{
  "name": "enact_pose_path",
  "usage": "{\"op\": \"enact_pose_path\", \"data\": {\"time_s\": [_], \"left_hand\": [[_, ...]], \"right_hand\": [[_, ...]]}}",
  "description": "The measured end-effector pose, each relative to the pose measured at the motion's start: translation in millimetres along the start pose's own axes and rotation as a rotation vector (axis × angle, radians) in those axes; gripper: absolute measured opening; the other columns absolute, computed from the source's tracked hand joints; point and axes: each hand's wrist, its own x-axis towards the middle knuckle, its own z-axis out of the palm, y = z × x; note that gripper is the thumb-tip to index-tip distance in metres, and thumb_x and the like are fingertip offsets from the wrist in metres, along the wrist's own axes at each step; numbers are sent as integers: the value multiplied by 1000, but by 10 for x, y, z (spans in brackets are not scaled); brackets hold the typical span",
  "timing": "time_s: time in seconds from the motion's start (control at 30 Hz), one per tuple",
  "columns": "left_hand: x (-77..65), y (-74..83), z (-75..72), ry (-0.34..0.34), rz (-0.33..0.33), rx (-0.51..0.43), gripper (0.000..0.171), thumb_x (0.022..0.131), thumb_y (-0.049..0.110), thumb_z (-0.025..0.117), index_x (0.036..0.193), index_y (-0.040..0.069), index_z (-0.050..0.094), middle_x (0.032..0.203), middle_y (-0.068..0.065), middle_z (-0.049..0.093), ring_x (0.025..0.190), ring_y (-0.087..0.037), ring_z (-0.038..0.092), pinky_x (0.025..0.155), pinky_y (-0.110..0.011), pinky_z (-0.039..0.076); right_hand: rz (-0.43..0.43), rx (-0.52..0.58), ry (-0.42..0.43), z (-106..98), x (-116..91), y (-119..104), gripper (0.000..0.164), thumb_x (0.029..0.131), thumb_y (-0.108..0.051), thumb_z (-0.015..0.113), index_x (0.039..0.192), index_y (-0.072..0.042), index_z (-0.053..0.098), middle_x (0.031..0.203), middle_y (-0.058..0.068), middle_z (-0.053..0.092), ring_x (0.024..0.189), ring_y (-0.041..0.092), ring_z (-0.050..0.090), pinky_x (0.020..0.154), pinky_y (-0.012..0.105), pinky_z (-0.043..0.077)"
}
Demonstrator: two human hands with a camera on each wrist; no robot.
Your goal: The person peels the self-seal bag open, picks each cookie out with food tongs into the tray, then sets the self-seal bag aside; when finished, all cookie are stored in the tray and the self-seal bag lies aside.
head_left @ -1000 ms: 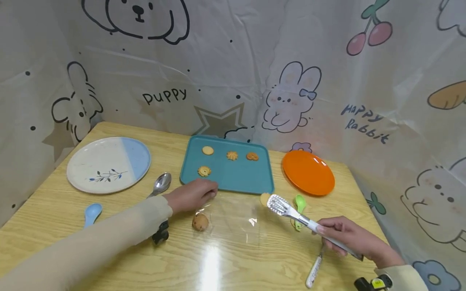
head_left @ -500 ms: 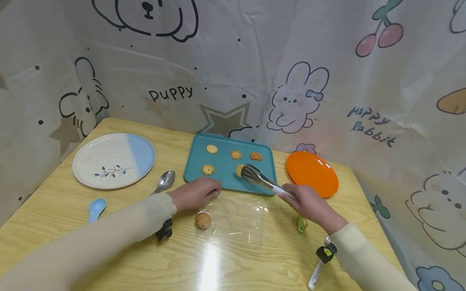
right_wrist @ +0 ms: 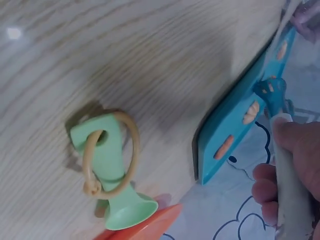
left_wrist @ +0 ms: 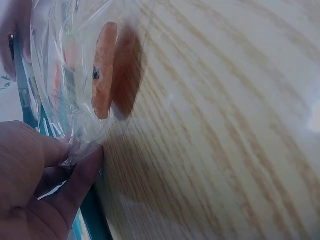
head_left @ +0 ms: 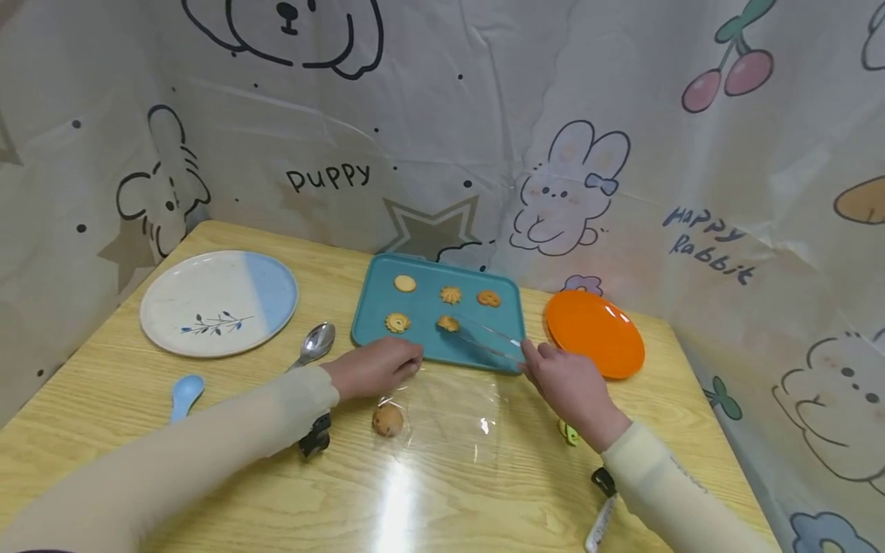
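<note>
In the head view my left hand (head_left: 373,367) rests at the front edge of the teal tray (head_left: 387,270). The left wrist view shows its thumb and finger pinching a clear plastic bag (left_wrist: 75,125). A round speckled cookie (head_left: 388,421) lies at the bag's left side; whether inside it, I cannot tell. My right hand (head_left: 570,388) grips serving tongs (right_wrist: 292,190), reaching over the tray. At their tips is a small cookie (head_left: 448,323) on or just above the tray. Around it lie a round cookie (head_left: 405,283), a ring cookie (head_left: 397,322), a star cookie (head_left: 451,295) and a pretzel-shaped cookie (head_left: 488,298).
A white-and-blue plate (head_left: 207,307) stands at the left, an orange plate (head_left: 594,330) at the right. A metal spoon (head_left: 318,342) and a blue spoon (head_left: 187,392) lie left. A green spoon with a ring (right_wrist: 107,165) and a white-handled utensil (head_left: 600,526) lie right.
My right hand has moved left and away from me, bringing the tongs with the small cookie from beside the bag to over the tray. Then the tongs turned edge-on. The left hand keeps its place.
</note>
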Motion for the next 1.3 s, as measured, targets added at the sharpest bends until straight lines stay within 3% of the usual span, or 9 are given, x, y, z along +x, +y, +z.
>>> {"op": "enact_pose_path", "data": {"time_s": [0.17,0.27,0.33,0.43,0.57,0.7,0.87,1.13,1.3], "left_hand": [[0,21,-20,-10,-6,5,21,102,14,48,83,10,54,68,4,43,63,-9,38,60,-24,34],[3,30,-23,-10,-6,14,21,102,15,48,83,9,55,68,4,43,63,-9,38,60,-24,34],[6,37,-23,-9,-5,18,21,102,15,48,84,9,55,68,4,44,63,-9,38,60,-24,34],[10,44,-21,-11,-9,17,20,102,15,48,84,10,55,68,5,45,63,-9,39,60,-24,35],[12,44,-17,-14,-20,11,20,102,15,49,84,10,55,68,4,45,63,-9,39,60,-24,35],[16,33,-5,-8,-18,12,21,102,15,48,83,10,54,68,4,45,63,-9,39,60,-24,35],[24,27,4,-1,-18,19,20,102,15,49,83,11,54,69,4,45,64,-9,39,61,-24,35],[24,10,29,7,-20,30,19,102,15,50,84,11,55,70,5,46,66,-9,41,62,-25,37],[18,14,16,21,-17,35,18,101,14,51,84,11,56,71,5,47,67,-9,43,63,-25,38]], "right_hand": [[27,25,-22,-40,-62,65,41,86,-38,72,111,-8,59,66,3,52,44,11,31,37,22,24],[78,145,-89,-92,-149,144,41,89,-42,68,114,-10,60,69,0,56,46,8,36,41,22,29],[138,309,-162,-142,-234,220,39,92,-45,63,114,-13,61,73,-3,59,51,6,41,46,20,34],[236,655,-302,-237,-410,380,32,96,-46,56,106,-17,62,75,-3,60,52,6,46,48,22,41],[280,1077,-525,-370,-720,640,25,101,-34,52,104,-11,62,71,12,58,47,11,48,43,27,45],[232,1343,-706,-421,-1018,822,25,104,-22,44,109,-3,60,71,27,53,45,29,43,39,28,43],[169,1577,-789,-356,-1158,800,28,105,-12,38,106,10,55,71,32,46,47,40,35,38,35,39],[74,1589,-823,-237,-912,538,30,104,-14,43,111,11,58,69,32,51,45,40,37,38,29,44],[7,1545,-810,-212,-672,383,29,104,-17,44,108,8,60,67,28,52,40,28,41,35,39,40]]}}
